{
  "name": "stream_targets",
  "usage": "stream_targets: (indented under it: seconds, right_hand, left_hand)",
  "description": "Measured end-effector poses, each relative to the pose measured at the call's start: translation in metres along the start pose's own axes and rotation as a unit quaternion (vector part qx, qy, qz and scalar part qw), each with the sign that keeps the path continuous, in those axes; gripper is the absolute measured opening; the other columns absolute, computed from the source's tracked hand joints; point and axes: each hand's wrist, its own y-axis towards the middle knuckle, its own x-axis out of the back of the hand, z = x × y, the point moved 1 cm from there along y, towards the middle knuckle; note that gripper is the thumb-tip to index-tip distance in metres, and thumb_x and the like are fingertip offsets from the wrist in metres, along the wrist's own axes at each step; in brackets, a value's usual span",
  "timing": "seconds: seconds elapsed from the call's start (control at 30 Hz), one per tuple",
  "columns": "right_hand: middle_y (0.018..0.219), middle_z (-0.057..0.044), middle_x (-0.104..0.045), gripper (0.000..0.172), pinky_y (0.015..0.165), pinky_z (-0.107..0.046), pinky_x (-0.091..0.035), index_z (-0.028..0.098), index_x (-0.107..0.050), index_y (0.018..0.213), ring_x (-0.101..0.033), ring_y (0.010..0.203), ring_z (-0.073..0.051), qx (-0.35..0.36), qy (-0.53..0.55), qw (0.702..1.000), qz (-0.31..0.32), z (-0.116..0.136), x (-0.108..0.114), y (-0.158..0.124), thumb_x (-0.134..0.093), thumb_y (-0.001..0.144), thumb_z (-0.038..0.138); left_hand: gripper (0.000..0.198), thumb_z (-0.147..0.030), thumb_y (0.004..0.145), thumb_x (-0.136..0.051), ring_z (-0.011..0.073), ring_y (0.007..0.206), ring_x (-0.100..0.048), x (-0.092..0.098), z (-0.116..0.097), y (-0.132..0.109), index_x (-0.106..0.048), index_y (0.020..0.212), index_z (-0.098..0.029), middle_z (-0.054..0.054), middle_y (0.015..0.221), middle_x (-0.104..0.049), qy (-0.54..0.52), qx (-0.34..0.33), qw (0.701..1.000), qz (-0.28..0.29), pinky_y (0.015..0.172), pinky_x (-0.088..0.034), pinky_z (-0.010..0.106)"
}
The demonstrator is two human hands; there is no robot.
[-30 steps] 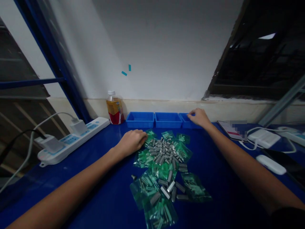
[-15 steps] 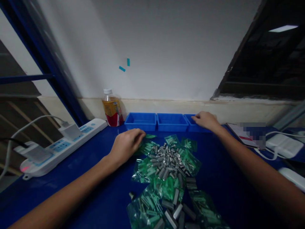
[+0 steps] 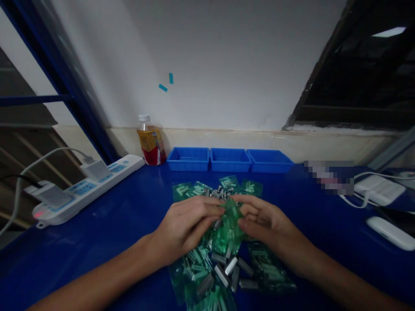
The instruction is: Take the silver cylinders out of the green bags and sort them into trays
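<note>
Hands first: my left hand [image 3: 186,226], fingers half curled, and my right hand [image 3: 264,220], loosely bent, pinch one green packet [image 3: 229,212] between their fingertips. It sits above the heap of packets and grey metal pieces [image 3: 227,270], well short of the blue trays [image 3: 229,166].
</note>
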Motion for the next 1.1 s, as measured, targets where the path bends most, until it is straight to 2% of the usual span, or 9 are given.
stream_targets:
  seconds: [0.13,0.23,0.3,0.43,0.57,0.7,0.8,1.0,1.1]
  right_hand:
    - [0.086,-0.005,-0.065,0.04,0.066,-0.031,-0.054,0.02,-0.05,0.11,-0.065,0.078,-0.019,0.026,0.017,0.994,-0.102,-0.001,0.001,0.003,-0.066,0.076,0.033]
    - [0.08,-0.003,-0.063,0.019,0.065,-0.032,-0.052,0.02,-0.055,0.091,-0.062,0.074,-0.018,0.124,-0.108,0.969,-0.184,0.001,0.001,0.002,-0.065,0.076,0.027]
    - [0.076,-0.002,-0.06,0.005,0.063,-0.032,-0.049,0.021,-0.056,0.079,-0.059,0.072,-0.018,0.225,-0.228,0.925,-0.206,0.003,0.0,-0.002,-0.061,0.078,0.019]
    - [0.083,-0.004,-0.057,0.021,0.065,-0.033,-0.047,0.023,-0.058,0.082,-0.055,0.078,-0.018,0.379,-0.388,0.826,-0.157,0.001,-0.005,-0.009,-0.049,0.078,0.005]
    - [0.1,-0.008,-0.056,0.025,0.082,-0.041,-0.049,0.022,-0.059,0.095,-0.053,0.098,-0.023,0.415,-0.469,0.775,-0.091,-0.002,-0.012,-0.012,-0.05,0.08,0.005]
    - [0.112,-0.012,-0.053,0.02,0.096,-0.045,-0.043,0.019,-0.058,0.102,-0.046,0.114,-0.026,0.383,-0.475,0.786,-0.098,-0.001,-0.009,-0.009,-0.056,0.083,0.013]
    - [0.109,-0.012,-0.052,0.015,0.091,-0.045,-0.045,0.019,-0.061,0.099,-0.047,0.11,-0.026,0.351,-0.465,0.806,-0.108,-0.004,0.001,-0.005,-0.056,0.085,0.018]
    - [0.102,-0.011,-0.053,0.01,0.084,-0.044,-0.047,0.018,-0.063,0.092,-0.049,0.101,-0.025,0.297,-0.456,0.832,-0.111,-0.013,0.015,0.004,-0.056,0.085,0.02]
    - [0.101,-0.01,-0.053,0.01,0.083,-0.043,-0.046,0.018,-0.063,0.092,-0.049,0.1,-0.024,0.29,-0.454,0.836,-0.1,-0.015,0.014,0.005,-0.056,0.085,0.021]
  left_hand:
    - [0.017,-0.012,0.088,-0.052,0.0154,0.095,-0.063,-0.002,0.003,0.001,-0.061,0.101,-0.019,0.005,0.1,-0.068,-0.018,0.044,0.999,0.006,0.082,-0.052,0.029]
    - [0.013,-0.021,0.089,-0.053,0.017,0.093,-0.061,-0.003,0.004,0.005,-0.063,0.098,-0.019,0.005,0.098,-0.065,-0.041,0.106,0.993,0.022,0.081,-0.05,0.031]
    - [0.019,-0.03,0.091,-0.049,0.0168,0.087,-0.059,-0.005,0.003,0.006,-0.063,0.09,-0.018,0.004,0.09,-0.063,-0.071,0.157,0.984,0.034,0.076,-0.049,0.031]
    - [0.035,-0.043,0.093,-0.039,0.0125,0.063,-0.05,-0.014,-0.001,0.004,-0.055,0.076,-0.017,0.0,0.067,-0.052,-0.188,0.279,0.941,0.036,0.057,-0.044,0.024]
    - [0.022,-0.04,0.085,-0.054,0.0092,0.051,-0.044,-0.013,0.01,0.009,-0.049,0.082,-0.018,-0.004,0.06,-0.048,-0.247,0.32,0.913,0.046,0.046,-0.037,0.02]
    - [0.014,-0.031,0.083,-0.057,0.0115,0.06,-0.052,0.026,0.056,0.027,-0.053,0.082,-0.018,0.0,0.071,-0.056,0.017,0.237,0.968,-0.08,0.055,-0.042,0.023]
    - [0.009,-0.028,0.084,-0.056,0.0155,0.067,-0.055,0.057,0.099,0.035,-0.057,0.086,-0.019,0.002,0.076,-0.06,0.251,0.212,0.937,-0.122,0.065,-0.045,0.029]
    - [0.015,-0.027,0.087,-0.048,0.0251,0.088,-0.057,0.052,0.141,0.024,-0.06,0.088,-0.019,0.008,0.09,-0.062,0.418,0.211,0.884,-0.001,0.073,-0.047,0.035]
    - [0.023,-0.03,0.089,-0.045,0.0257,0.096,-0.057,0.036,0.14,0.02,-0.062,0.099,-0.018,0.009,0.101,-0.063,0.394,0.204,0.894,0.059,0.081,-0.048,0.037]
